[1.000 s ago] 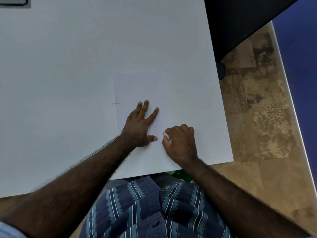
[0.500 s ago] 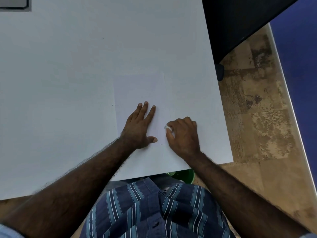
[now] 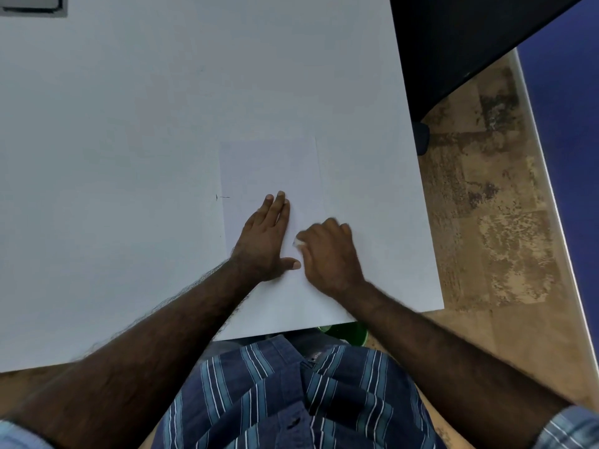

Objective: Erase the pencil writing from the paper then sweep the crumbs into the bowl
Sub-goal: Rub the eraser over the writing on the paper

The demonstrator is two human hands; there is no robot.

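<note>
Head view. The paper (image 3: 269, 170) is seen lying flat on the white counter (image 3: 129, 124), near its right front corner. The left hand (image 3: 264, 241) is pressed flat on the paper, palm down. Its fingers (image 3: 278, 205), spread a second ago, are now drawn together, with the thumb stretched out toward the right hand. The right hand (image 3: 327, 254) is found just right of the left hand; its fingers are curled and pinch a small white eraser (image 3: 297, 243), of which only a tip shows. Over the last second this hand has been carried away from the front edge of the paper and closer to the left hand, so a rubbing stroke is judged to be under way.

No pencil marks can be made out on the paper; a short dark mark lies on the counter just left of the paper. No crumbs can be distinguished. A green rim, taken to be the bowl (image 3: 348, 332), is partly visible below the counter's front edge, nearer the person than the paper. The erasing step is judged unfinished; the sweeping has not been started.
</note>
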